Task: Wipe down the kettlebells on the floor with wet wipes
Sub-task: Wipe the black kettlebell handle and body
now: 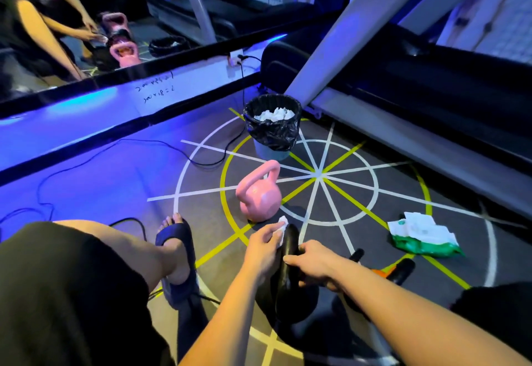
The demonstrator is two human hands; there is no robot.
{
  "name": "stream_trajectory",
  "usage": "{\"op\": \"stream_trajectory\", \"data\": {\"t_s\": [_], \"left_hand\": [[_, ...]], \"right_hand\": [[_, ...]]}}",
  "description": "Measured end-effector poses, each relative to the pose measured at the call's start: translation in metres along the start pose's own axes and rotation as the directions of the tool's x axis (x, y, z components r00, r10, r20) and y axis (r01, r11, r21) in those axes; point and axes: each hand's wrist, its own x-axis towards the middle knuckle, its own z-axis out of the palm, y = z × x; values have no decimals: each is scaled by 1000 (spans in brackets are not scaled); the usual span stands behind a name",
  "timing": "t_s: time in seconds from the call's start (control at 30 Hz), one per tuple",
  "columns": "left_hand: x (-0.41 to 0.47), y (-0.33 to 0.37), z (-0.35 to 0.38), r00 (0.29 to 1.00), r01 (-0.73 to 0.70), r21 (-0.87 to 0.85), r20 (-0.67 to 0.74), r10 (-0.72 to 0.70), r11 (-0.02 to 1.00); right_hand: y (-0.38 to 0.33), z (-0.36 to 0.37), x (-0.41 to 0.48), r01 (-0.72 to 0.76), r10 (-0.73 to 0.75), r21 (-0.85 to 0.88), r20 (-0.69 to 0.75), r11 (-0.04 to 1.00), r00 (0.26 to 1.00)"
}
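Steadying the black kettlebell [290, 302], near centre on the floor, with right hand [316, 262] curled round its handle, long axis near-to-far, and pinching wet wipe [283, 222] in left hand [264, 242] against the handle's far end, so probably stroking nearward next.

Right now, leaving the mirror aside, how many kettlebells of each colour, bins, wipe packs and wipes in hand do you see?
Pink kettlebell: 1
Black kettlebell: 1
Bin: 1
Wipe pack: 1
Wipe in the left hand: 1
Total: 5
A black-and-orange thing behind the right arm is too hidden to name; not counted.
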Motion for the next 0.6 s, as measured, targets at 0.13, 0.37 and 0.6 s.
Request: {"op": "stream_trajectory", "data": {"t_s": [0.13,0.37,0.6], "left_hand": [[13,18,10,997,-75,239,45,66,968],[-6,21,9,1000,28,123,-5,-27,992],[-27,26,2,992,-128,247,22,127,960]], "right_hand": [[-2,4,1,-17,18,59,-1,998,1000],[-5,2,-3,7,-7,27,-13,1000,1000],[-9,4,-6,22,-22,8,-34,1000,999]]}}
